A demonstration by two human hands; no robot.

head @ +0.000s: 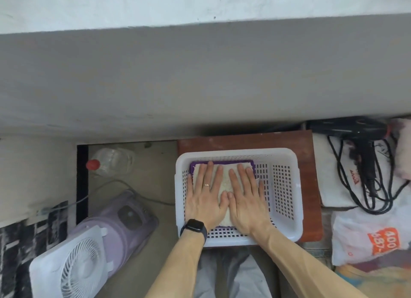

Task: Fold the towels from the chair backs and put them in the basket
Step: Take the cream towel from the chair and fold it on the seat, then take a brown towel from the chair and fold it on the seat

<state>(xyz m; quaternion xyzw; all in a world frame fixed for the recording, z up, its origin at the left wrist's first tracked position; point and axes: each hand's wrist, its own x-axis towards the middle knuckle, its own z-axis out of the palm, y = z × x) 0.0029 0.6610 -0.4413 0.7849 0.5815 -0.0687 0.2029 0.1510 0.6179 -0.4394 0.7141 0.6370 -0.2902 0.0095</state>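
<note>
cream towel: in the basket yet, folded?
In and folded: the cream terry towel lies as a compact rectangle inside the white perforated plastic basket, over a purple towel, both hands flat on it.

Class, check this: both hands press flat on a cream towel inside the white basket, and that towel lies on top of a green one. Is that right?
One detail is wrong: the towel underneath is purple, not green. The head view shows its edge around the cream towel, which the left hand and right hand press flat inside the white basket.

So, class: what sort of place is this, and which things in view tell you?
Probably a lived-in room at home, perhaps a bedroom or utility corner: a hair dryer with its cord, a box fan on the floor, and folded towels in a white laundry basket.
</note>
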